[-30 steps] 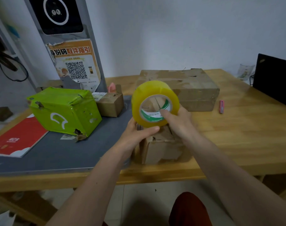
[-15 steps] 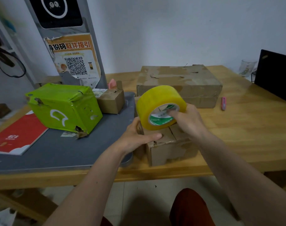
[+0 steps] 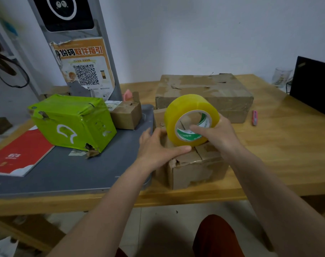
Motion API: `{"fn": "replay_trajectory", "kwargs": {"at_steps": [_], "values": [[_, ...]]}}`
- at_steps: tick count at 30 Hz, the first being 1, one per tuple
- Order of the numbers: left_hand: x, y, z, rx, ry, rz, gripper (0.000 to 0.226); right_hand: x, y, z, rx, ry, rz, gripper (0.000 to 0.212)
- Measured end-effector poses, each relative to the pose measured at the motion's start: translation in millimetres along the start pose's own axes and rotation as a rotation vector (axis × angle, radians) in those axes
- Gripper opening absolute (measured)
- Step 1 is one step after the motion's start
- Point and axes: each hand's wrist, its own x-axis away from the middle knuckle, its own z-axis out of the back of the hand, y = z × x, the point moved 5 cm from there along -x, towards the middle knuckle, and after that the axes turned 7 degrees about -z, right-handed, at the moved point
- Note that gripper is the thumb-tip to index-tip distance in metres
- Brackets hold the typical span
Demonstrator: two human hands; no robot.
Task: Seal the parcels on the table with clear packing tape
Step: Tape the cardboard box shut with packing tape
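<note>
Right hand (image 3: 220, 135): curled round the wide roll of yellowish clear packing tape (image 3: 190, 118), thumb hooked into its green-and-white printed core; roll is held on edge upon the small worn brown cardboard parcel (image 3: 194, 166) at the front edge of the pale wooden table (image 3: 287, 145). Left hand (image 3: 156, 148): fingers extended and relaxed, laid on the parcel top, thumb stretched beneath the roll. Both forearms are reached forward over the table edge
</note>
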Motion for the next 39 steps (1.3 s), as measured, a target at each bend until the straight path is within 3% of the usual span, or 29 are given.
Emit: {"fn": "replay_trajectory", "kwargs": {"at_steps": [3, 6, 11, 15, 16, 18, 22, 27, 31, 35, 39], "values": [[-8.6, 18.7, -6.4, 0.124, 0.143, -0.157, 0.101, 0.1, 1.5, 2.5, 0.056, 0.004, 0.018, 0.02], [-13.3, 14.3, -15.0, 0.245, 0.092, -0.169, 0.111, -0.8, -0.3, 7.7, 0.158, 0.041, 0.068, 0.003], [-15.4, 6.9, -15.1, 0.227, 0.05, -0.127, 0.092, -4.9, -14.6, 10.2, 0.378, 0.035, 0.163, 0.019], [-10.0, 13.0, -15.2, 0.191, -0.021, -0.09, 0.124, -15.1, -12.0, 38.3, 0.124, 0.024, 0.062, 0.007], [-9.3, 14.8, -15.8, 0.171, -0.035, -0.093, 0.126, -17.8, -8.5, 44.1, 0.048, 0.026, 0.034, 0.012], [-8.9, 16.7, -16.7, 0.136, -0.035, -0.095, 0.123, -21.3, 0.0, 48.7, -0.053, 0.043, -0.001, 0.021], [-7.7, 19.0, -15.6, 0.08, -0.034, -0.072, 0.112, -15.8, 21.5, 37.6, -0.222, 0.049, -0.05, 0.014], [-14.3, 42.0, -18.1, -0.228, 0.086, -0.055, 0.106, -9.1, 30.5, 31.9, -0.259, -0.001, -0.056, 0.022], [-15.1, 47.2, -24.9, -0.173, 0.056, -0.146, 0.116, -17.4, 23.9, 40.2, -0.143, 0.045, 0.019, 0.015], [-16.6, 41.3, -25.3, -0.236, 0.005, -0.118, 0.111, -27.5, 11.0, 48.4, 0.038, 0.019, 0.076, 0.015], [-15.9, 43.6, -24.5, -0.261, -0.01, -0.114, 0.102, -32.2, 14.3, 61.5, -0.189, -0.054, -0.063, 0.018]]}}
